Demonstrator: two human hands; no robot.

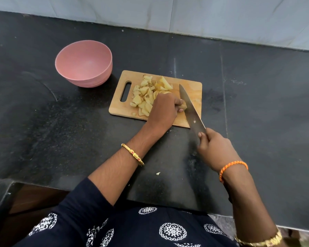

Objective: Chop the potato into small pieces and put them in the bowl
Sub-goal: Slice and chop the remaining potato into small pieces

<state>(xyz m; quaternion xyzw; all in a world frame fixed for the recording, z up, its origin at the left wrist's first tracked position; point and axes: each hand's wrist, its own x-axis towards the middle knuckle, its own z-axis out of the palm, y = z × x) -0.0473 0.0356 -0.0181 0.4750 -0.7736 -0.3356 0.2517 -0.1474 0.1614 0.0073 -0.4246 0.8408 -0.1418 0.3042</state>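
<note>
Gripping a knife (191, 108) by its handle, right hand (215, 148) at five o'clock of the wooden cutting board (193, 88), blade laid across the board's right side. Left hand (163, 111), fingers curled round the last uncut potato chunk (184, 105), touching the blade. Chopped potato pieces (146, 93) heaped mid-board. Pink bowl (84, 64) at ten o'clock of the board, on the black counter (43, 113).

One wooden cutting board (194, 90) lies on the tabletop (43, 122), bearing one knife (190, 108) and many potato pieces (146, 93), with one pink bowl (84, 63) just left of it.
</note>
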